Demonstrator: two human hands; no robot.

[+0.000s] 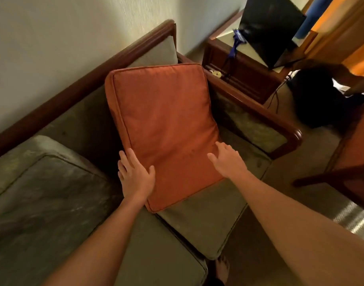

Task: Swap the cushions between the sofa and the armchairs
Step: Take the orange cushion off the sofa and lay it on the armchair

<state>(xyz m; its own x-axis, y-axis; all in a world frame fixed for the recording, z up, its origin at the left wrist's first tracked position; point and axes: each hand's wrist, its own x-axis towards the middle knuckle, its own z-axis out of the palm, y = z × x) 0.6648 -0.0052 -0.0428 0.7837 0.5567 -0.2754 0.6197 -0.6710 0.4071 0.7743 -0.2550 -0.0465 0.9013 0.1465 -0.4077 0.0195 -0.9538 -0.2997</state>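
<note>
Orange cushion (pixel 164 129) leaning on sofa (pixel 208 219) backrest at right end, lower edge resting on green seat. Piped edges, slightly creased, plump. Left hand (pixel 135 174) spread flat on its left edge; right hand (pixel 228 159) open, fingers touching lower right face. Looks like placement nearly finished. Green cushion (pixel 38 182) on left seat probably not yet swapped. Armchair (pixel 350 162) partly visible at right.

The orange cushion (pixel 164 129) is matt, suede-like cloth with piped seams, the sofa (pixel 197 219) worn olive fabric framed in glossy dark wood.
</note>
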